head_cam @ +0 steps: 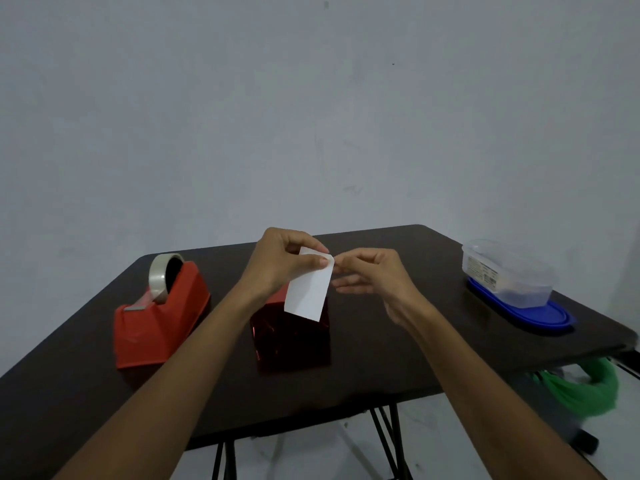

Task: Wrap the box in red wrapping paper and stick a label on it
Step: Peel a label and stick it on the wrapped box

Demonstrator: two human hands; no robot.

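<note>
A box wrapped in shiny red paper [291,341] stands in the middle of the dark table [398,358]. Above it hangs a white rectangular label [308,291], held in the air. My left hand [282,261] pinches the label's top edge between thumb and fingers. My right hand [369,271] is at the label's top right corner, its thumb and forefinger pinching the corner while the other fingers stay loosely spread. The label covers part of the box's top.
A red tape dispenser [159,317] with a clear tape roll sits left of the box. At the right stands a clear plastic container [509,271] on a blue lid [530,315]. A green bag [585,393] hangs below the table's right edge.
</note>
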